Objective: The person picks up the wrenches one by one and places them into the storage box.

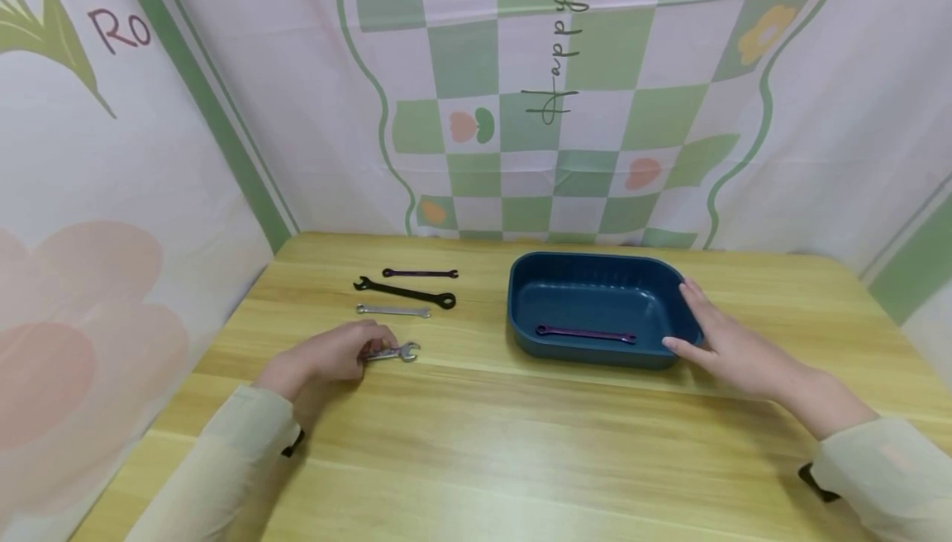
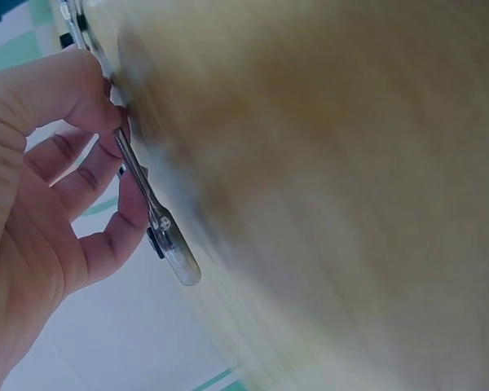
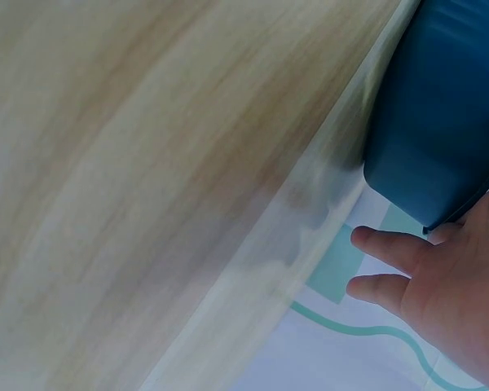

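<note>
My left hand [image 1: 345, 350] pinches a silver wrench [image 1: 409, 351] low over the table. In the left wrist view, thumb and fingers of the left hand [image 2: 73, 163] meet on the shaft of the silver wrench [image 2: 175, 244]. Against the right end of a dark blue basin [image 1: 595, 352] rests my right hand [image 1: 732, 352], its fingers fairly straight and the thumb at the rim. Two of its fingers stick out past the basin [image 3: 440, 114] in the right wrist view. Inside the basin lies a purple wrench [image 1: 586, 334].
Left of the basin, a small dark purple wrench [image 1: 420, 273], a larger black wrench [image 1: 405, 291] and a thin silver wrench [image 1: 394, 311] lie roughly parallel. They rest on a wood-grain table [image 1: 476, 459]. A patterned curtain [image 1: 535, 129] hangs behind its far edge.
</note>
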Action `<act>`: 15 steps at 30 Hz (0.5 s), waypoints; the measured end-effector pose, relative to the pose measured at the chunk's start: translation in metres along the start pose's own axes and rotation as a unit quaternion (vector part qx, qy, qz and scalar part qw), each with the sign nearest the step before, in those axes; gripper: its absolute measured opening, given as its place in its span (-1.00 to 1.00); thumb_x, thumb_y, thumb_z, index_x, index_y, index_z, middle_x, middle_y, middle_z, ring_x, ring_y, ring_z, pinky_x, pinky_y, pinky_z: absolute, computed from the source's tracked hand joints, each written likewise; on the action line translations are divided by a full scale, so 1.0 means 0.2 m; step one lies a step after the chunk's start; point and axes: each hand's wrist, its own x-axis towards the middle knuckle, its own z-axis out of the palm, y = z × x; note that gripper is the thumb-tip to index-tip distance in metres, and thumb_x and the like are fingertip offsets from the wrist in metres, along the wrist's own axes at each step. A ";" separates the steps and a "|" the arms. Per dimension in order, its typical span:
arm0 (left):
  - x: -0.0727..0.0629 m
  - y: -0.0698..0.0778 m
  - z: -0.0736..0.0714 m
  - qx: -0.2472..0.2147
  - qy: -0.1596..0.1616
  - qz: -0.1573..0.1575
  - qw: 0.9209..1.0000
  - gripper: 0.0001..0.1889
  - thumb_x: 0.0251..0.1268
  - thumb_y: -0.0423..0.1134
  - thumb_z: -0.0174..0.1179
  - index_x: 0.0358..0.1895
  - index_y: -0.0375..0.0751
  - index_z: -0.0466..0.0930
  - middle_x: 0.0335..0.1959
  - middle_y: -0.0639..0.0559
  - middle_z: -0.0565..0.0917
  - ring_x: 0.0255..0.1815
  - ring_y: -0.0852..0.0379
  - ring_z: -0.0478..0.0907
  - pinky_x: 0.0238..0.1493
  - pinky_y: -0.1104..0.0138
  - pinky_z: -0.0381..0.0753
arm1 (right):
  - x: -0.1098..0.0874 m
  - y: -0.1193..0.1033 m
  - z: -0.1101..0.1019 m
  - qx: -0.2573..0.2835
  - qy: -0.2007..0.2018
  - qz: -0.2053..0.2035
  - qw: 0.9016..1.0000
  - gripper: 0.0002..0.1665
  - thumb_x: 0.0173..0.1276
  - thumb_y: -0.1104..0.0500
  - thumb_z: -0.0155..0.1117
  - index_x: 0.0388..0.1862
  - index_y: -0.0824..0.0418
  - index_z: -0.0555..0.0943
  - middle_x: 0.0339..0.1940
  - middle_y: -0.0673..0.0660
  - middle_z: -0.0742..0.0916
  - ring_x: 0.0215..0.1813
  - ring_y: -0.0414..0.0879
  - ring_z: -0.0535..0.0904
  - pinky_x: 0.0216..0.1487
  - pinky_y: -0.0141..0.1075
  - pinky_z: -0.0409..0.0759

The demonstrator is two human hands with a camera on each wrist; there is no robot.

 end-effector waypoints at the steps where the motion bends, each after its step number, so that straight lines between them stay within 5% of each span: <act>1: 0.00 0.00 0.00 -0.001 -0.001 0.000 1.000 -0.33 -0.13 -0.77 0.14 0.14 -0.22 0.62 -0.21 0.10 0.55 -0.19 0.12 0.46 -0.07 0.20 0.57 | 0.00 0.00 0.00 -0.001 0.000 0.000 1.000 0.17 0.60 -0.20 0.10 0.66 0.26 -0.44 0.66 0.34 -0.28 0.46 0.62 0.10 0.36 0.45 0.09; 15: 0.03 0.00 -0.01 -0.016 -0.008 0.004 1.000 -0.33 -0.13 -0.80 0.11 0.13 -0.21 0.63 -0.22 0.10 0.57 -0.21 0.13 0.47 -0.08 0.21 0.57 | 0.00 0.00 0.00 -0.006 0.000 -0.001 1.000 0.16 0.60 -0.20 0.09 0.66 0.25 -0.44 0.66 0.34 -0.28 0.45 0.61 0.14 0.36 0.45 0.11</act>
